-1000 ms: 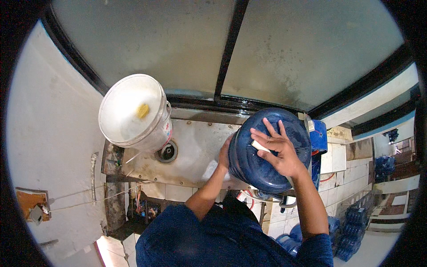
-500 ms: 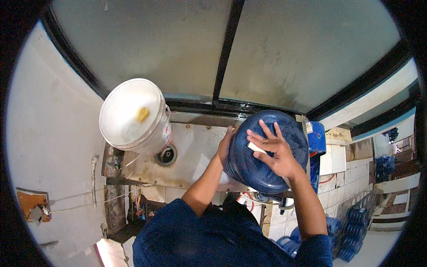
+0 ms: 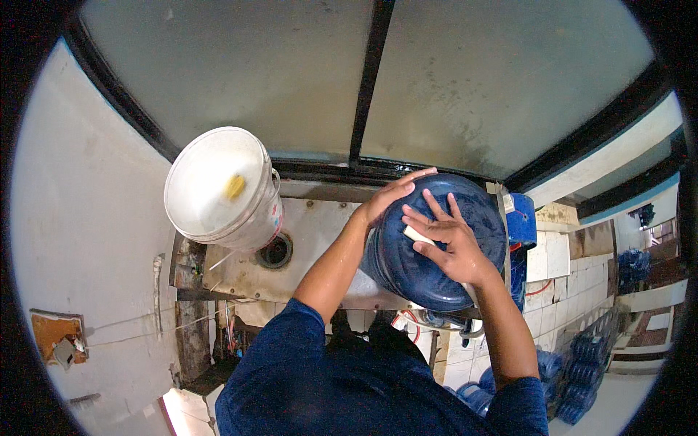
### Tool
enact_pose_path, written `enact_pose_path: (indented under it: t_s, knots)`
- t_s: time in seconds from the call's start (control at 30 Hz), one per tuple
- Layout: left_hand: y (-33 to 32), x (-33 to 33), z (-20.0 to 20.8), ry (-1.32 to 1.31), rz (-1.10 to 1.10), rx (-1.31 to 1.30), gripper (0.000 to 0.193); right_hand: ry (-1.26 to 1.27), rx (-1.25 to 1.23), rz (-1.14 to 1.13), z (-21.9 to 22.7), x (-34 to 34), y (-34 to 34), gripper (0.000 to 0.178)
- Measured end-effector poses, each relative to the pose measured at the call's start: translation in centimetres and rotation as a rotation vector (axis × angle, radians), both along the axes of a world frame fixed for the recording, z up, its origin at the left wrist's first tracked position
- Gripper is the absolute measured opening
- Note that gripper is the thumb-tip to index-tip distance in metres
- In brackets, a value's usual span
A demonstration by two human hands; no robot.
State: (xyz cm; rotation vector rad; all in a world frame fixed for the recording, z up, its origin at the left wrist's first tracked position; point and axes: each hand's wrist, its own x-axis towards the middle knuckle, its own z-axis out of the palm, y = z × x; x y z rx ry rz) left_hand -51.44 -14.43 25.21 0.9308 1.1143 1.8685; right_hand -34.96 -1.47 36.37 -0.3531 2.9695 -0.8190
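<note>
A large dark blue water jug (image 3: pixel 465 272) stands base up on the metal counter. My left hand (image 3: pixel 392 198) holds its far left side, fingers stretched along the curved rim and thumb on the base. My right hand (image 3: pixel 454 243) lies over the middle of the base, with its fingers spread. Beneath its palm it presses a small cream-coloured block (image 3: pixel 419 235) against the jug; most of the block is hidden. To the left stands a white bucket (image 3: pixel 211 192), with a yellow sponge (image 3: pixel 235 187) in it among whitish suds or liquid.
The metal counter (image 3: pixel 320 247) has a round drain (image 3: pixel 275 251) beside the bucket. Frosted window panes (image 3: pixel 436 87) rise behind it. A blue container (image 3: pixel 520 218) stands right of the jug. Several blue water jugs (image 3: pixel 582 370) lie stacked at the lower right.
My left hand has slid from the jug's left side up and over to its far left rim. My right hand has barely moved on the base.
</note>
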Motion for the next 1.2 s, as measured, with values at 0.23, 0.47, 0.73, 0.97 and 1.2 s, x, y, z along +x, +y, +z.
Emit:
enact_pose_path:
  t_s: [0.23, 0.47, 0.73, 0.97, 1.2]
  knots:
    - [-0.6, 4.1, -10.6, -0.43, 0.112, -0.105, 0.078, 0.005, -0.1, -0.042, -0.1, 0.0, -0.1, 0.046]
    - [-1.6, 8.5, -18.1, -0.091, 0.443, 0.004, 0.069, 0.012, -0.093, -0.019, 0.0, 0.4, -0.4, 0.047]
    - [-1.1, 5.7, -20.1, -0.632, 0.086, 0.015, 0.061, 0.021, -0.048, 0.001, 0.1, 0.4, -0.2, 0.046]
    - [0.4, 12.8, -29.9, -0.69, 0.595, 0.048, 0.055, -0.027, -0.085, 0.082, 0.3, 0.1, 0.2, 0.043]
    - [-0.4, 6.8, -24.6, -0.749, 0.204, 0.04, 0.055, 0.021, -0.031, 0.035, 0.1, 0.8, -0.3, 0.044]
